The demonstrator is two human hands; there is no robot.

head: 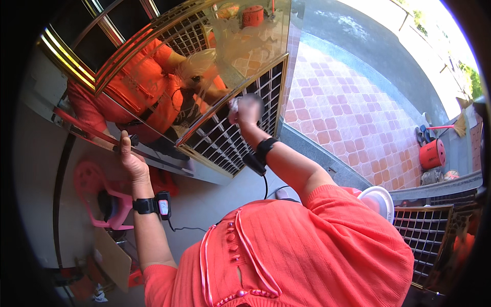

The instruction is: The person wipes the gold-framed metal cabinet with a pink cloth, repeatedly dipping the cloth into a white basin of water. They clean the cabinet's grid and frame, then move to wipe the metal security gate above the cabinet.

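A metal door (251, 50) with a mirror-like gold panel and etched figures stands before me. Below the gold panel is a dark panel with a silver grid (220, 144). My right hand (248, 115), partly blurred, holds a pale, crumpled cloth (233, 104) against the door where the gold frame meets the grid. At the door's side edge (161, 159) is my left hand (137, 165), its thumb up on the near side; its fingers are mostly hidden. Each wrist wears a black strap with a small corded device (163, 205).
A pink plastic chair (124, 207) and a cardboard sheet (111, 257) are at the left. Beyond the threshold lies a tiled floor (341, 126). A red bucket (432, 154), shoes and a broom (459, 124) stand at the right. A white round container (378, 203) is behind my right arm.
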